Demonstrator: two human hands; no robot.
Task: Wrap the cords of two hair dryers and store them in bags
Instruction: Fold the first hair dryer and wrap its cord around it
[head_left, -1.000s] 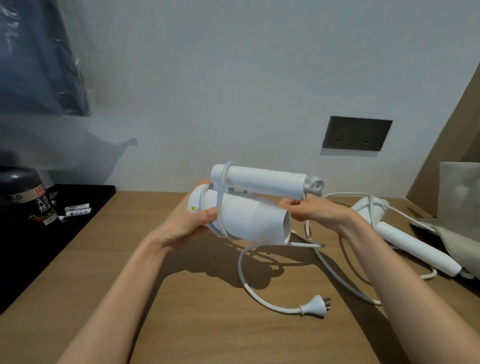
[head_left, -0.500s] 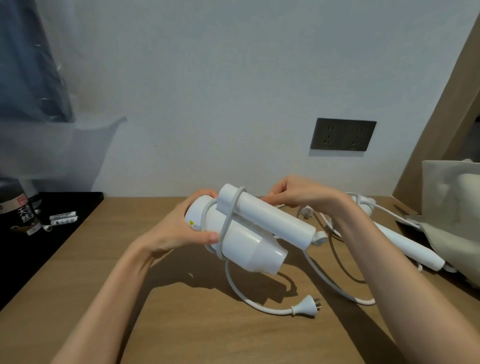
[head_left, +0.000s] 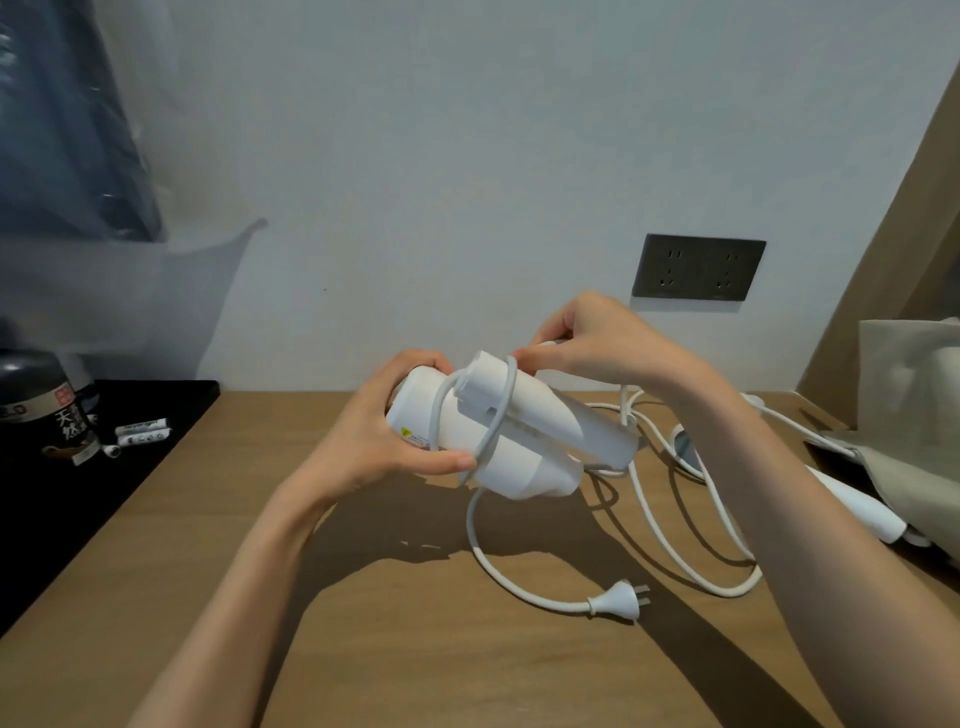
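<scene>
Over the table, left hand fingers round hair dryer, right hand fingers pinching cord (plug loose)

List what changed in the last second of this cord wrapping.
The right hand left the nozzle end, rose and carried the cord up over the folded handle, laying another turn around the hair dryer, whose nozzle tipped downward. The left hand kept gripping its rear end; the plug and the second hair dryer stayed on the table.
</scene>
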